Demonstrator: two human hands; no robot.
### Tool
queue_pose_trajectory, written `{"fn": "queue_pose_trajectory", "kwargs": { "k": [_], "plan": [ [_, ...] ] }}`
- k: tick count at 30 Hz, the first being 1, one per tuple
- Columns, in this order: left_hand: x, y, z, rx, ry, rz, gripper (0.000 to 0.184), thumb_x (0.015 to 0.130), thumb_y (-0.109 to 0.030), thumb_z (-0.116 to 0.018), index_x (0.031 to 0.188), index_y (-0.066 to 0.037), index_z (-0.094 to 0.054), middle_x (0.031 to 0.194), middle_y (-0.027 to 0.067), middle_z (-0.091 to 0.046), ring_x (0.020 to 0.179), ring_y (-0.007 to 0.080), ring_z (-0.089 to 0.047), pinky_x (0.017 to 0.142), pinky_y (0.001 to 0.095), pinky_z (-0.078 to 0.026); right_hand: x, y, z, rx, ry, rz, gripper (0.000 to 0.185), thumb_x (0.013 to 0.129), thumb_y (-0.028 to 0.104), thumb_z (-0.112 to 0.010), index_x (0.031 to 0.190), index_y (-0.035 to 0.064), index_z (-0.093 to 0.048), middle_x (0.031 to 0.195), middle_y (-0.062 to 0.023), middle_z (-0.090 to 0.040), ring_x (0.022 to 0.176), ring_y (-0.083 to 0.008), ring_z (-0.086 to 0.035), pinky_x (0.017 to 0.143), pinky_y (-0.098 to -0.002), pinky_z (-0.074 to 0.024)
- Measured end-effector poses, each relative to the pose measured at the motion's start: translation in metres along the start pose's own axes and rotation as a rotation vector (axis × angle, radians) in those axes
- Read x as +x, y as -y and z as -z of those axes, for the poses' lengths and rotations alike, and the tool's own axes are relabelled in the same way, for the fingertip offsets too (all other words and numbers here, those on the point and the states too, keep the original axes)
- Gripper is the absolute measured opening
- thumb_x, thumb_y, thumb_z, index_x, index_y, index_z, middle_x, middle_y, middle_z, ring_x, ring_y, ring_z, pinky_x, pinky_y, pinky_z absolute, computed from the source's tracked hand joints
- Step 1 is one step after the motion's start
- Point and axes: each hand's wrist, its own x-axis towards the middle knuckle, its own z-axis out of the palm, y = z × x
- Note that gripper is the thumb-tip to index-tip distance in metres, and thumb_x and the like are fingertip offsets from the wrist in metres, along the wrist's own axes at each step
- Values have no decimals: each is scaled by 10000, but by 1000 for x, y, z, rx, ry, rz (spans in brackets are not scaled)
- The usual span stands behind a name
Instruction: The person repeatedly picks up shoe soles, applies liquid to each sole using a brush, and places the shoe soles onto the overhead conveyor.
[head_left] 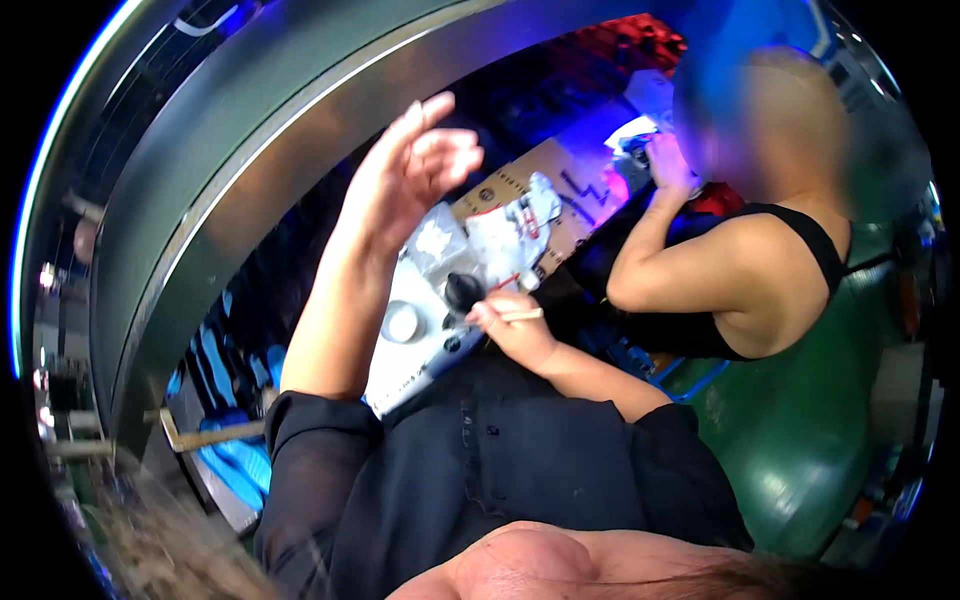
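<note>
The raised left hand (408, 175) has its fingers loosely bent and parted, empty. Lower, the right hand (522, 335) pinches a pale stick (522, 315) between thumb and fingers. Just beside those fingertips sits a dark rounded object (462, 289), perhaps a pot, though blur obscures it; left of them, a white round container (402, 322); beyond them, plastic packaging (505, 235), cardboard (545, 165).

no readable text, print on cardboard (548, 162) and white bag (497, 238) too blurred
</note>
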Motion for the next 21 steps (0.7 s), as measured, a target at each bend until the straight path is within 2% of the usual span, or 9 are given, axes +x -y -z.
{"fn": "queue_pose_trajectory", "kwargs": {
  "k": [2, 4, 5, 8, 10, 12, 14, 16, 21],
  "plan": [
    [-49, 31, 52, 165, -156, 17, 475, 869, -301, -535, 1231, -10, -431, 951, 126, -616, 874, 198, -610, 750, 263, -492, 0, -2, -1, 45, 72, -77, 183, 842, 130, -553, 717, 28, -640, 663, -97, -589, 628, -215, -578, 586, -305, -448],
    [-110, 54, 100, 448, -422, 113, 429, 871, -252, -537, 1216, -15, -444, 951, 113, -614, 851, 186, -608, 739, 275, -488, 2, -3, -7, 56, 80, -53, 187, 845, 120, -550, 720, 14, -638, 656, -98, -583, 620, -207, -571, 581, -298, -447],
    [-146, 66, 131, 633, -507, 139, 413, 854, -237, -549, 1201, -29, -464, 961, 123, -614, 838, 200, -611, 729, 290, -489, 2, -4, -13, 62, 98, -9, 222, 875, 118, -513, 739, -10, -633, 624, -71, -553, 579, -152, -531, 555, -257, -420],
    [-263, 98, 214, 1416, -785, 192, 436, 779, -201, -597, 1176, -53, -493, 979, 153, -612, 831, 261, -617, 719, 338, -488, 4, -7, -28, 74, 166, -21, 243, 884, 119, -497, 744, -30, -629, 636, -71, -557, 593, -149, -531, 561, -257, -419],
    [-316, 108, 223, 1657, -981, 497, 444, 741, -190, -586, 1160, -71, -500, 993, 187, -602, 865, 324, -605, 739, 391, -480, 8, -5, -41, 105, 201, -20, 251, 885, 122, -494, 743, -35, -629, 616, -70, -552, 588, -145, -528, 567, -255, -413],
    [-340, 120, 224, 1583, -954, 874, 396, 739, -194, -556, 1117, -84, -516, 978, 204, -598, 886, 359, -587, 755, 429, -468, 12, -6, -53, 102, 239, -1, 247, 881, 122, -499, 743, -32, -633, 616, -69, -553, 585, -146, -527, 567, -256, -410],
    [-350, 136, 211, 1716, -932, 843, 277, 744, -206, -544, 987, -74, -526, 893, 192, -611, 818, 372, -599, 716, 445, -473, 17, -10, -63, 85, 272, 0, 223, 873, 115, -510, 758, -21, -643, 624, -71, -560, 589, -145, -530, 565, -256, -411],
    [-347, 142, 204, 1722, -977, 868, 232, 743, -195, -542, 931, -60, -521, 884, 189, -612, 791, 366, -602, 687, 449, -475, 22, -9, -73, 53, 208, -4, 181, 835, 119, -562, 733, 0, -650, 637, -100, -589, 613, -217, -572, 572, -302, -442],
    [-351, 142, 199, 1735, -935, 784, 224, 770, -234, -554, 888, -48, -512, 710, 170, -610, 659, 363, -599, 614, 457, -461, 37, -28, -96, -37, 242, 15, 144, 789, 159, -622, 757, 22, -651, 730, -100, -620, 677, -216, -599, 614, -292, -456]
  ]
}}
